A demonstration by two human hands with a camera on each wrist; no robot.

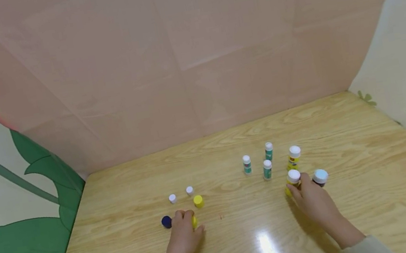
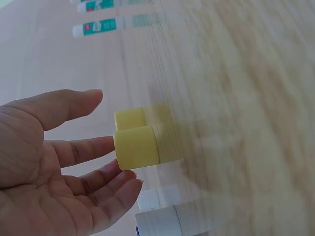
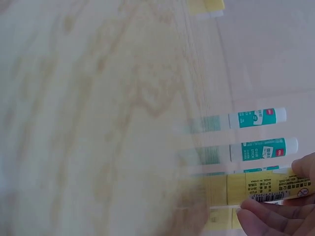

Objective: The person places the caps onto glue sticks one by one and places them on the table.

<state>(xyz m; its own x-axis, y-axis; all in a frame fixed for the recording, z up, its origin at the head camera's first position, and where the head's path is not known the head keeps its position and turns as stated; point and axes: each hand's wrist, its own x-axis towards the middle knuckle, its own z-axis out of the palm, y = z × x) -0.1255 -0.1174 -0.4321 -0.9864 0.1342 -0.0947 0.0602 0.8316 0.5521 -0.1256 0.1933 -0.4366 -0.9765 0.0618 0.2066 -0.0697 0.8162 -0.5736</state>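
At the left of the table, my left hand has its fingertips on a yellow cap, thumb held away from it in the left wrist view. A second yellow cap stands just beyond. On the right side, my right hand grips an upright yellow glue stick with a white top between thumb and fingers. Another yellow stick is behind it, and a dark bottle with a pale lid stands at the right of the hand.
Several green-and-white glue sticks stand left of the yellow ones. Two small white caps and a dark blue cap lie near my left hand. A pink sheet hangs behind the wooden table.
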